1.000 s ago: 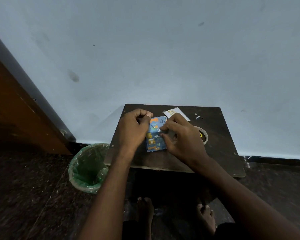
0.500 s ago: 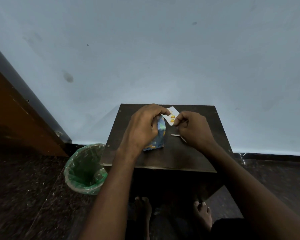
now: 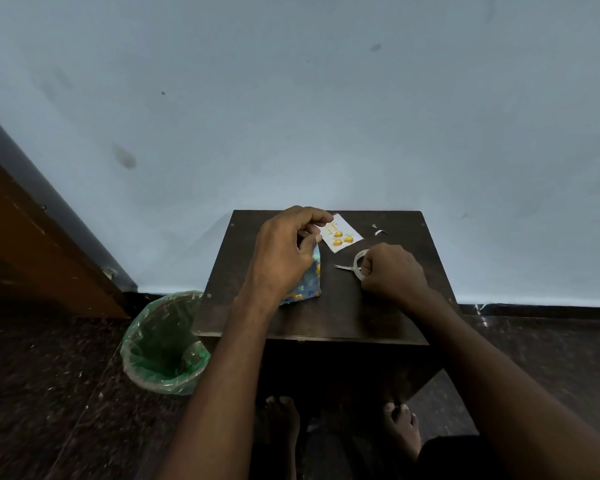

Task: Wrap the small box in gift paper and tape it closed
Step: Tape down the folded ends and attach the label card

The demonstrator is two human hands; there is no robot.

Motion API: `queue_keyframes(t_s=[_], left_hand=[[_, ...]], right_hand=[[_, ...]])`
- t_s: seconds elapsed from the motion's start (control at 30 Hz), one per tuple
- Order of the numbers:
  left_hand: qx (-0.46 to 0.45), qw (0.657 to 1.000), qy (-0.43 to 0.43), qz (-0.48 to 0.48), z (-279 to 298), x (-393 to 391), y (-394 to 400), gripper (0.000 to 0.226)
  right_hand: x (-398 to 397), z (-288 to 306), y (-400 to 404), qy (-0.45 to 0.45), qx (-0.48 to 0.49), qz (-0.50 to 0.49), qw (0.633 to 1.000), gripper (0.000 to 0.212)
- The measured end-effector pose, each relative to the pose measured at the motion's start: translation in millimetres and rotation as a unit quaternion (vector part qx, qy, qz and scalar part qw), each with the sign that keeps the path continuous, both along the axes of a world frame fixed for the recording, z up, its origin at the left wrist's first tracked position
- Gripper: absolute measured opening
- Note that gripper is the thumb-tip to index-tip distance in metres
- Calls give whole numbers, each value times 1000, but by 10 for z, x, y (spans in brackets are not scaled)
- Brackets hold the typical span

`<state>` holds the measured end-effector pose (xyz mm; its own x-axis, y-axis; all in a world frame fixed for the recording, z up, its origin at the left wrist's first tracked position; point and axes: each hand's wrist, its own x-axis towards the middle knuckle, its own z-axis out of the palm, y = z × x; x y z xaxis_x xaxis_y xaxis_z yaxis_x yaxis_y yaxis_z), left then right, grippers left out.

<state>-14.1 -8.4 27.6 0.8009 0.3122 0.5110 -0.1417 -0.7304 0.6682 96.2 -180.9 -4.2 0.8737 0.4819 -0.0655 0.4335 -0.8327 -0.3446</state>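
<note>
Box (image 3: 307,284), already covered in blue patterned gift paper, stands on edge on the dark counter (image 3: 343,306), tilted slightly and propped under the left hand (image 3: 284,251). The fingers of that hand are curled over its upper end and appear to pinch the paper there, so the fold at that end looks to be held shut rather than fixed. The right hand (image 3: 390,271) sits well apart from the box, knuckles up, fingers curled on the roll of clear tape (image 3: 358,260) that lies on the counter; a small pair of scissors (image 3: 343,267) pokes out just beside the roll, and whether the hand touches them cannot be told. A white card with orange print (image 3: 342,233) lies flat behind the box, near the left fingertips, and a small scrap (image 3: 380,231) lies further back. A green-lined bin (image 3: 163,344) stands on the floor to the left of the counter. The step in hand seems to be fetching tape for the end flap. The next move would call for the right hand to free a short length from the roll, cut or tear it, and carry it across while the left hand keeps the fold pressed; letting go too soon could let the paper spring open.
</note>
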Motion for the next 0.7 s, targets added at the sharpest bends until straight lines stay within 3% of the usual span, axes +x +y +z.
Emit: queue_keyframes(t_s=[0.1,0.2,0.3,0.37,0.7], left_hand=[[9,1000,9,-21,-10,-4,-15,36],[-17,1000,16,-14,-9,8,-4,34],[-34,999,18,-6,0,16,21,34],[-41,999,18,-5,7,12,24,33],[2,1000,13,-12,-38,43,46,27]], right_hand=[[4,38,-4,-13,51,-26,998,3],[-13,146,-15,14,190,-63,980,8],[-136,280,21,136,362,-58,920,5],[-244,317,54,201,424,-47,881,4],[-307,273,70,219,437,-53,871,6]])
